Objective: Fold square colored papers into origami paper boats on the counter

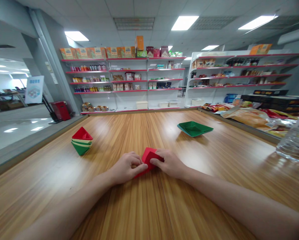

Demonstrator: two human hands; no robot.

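Observation:
A red folded piece of paper (148, 155) stands low over the middle of the wooden table, gripped from both sides. My left hand (127, 167) pinches its near left corner between thumb and fingers. On the other side, my right hand (169, 163) holds the right edge, thumb on the near face and fingers behind. To the left sits a nested stack of folded paper shapes (81, 141), red on top, with cream and green layers beneath. Farther right lies an open green folded paper tray (194, 128), with a bluish-green layer showing under its left edge.
The wooden table (109, 210) has a raised rim. At its right stand a clear plastic bottle (293, 143), snack bags (249, 116) and black boxes (274, 101). Stocked shelves (128, 70) line the back, and a red case (61, 111) is on the floor at left.

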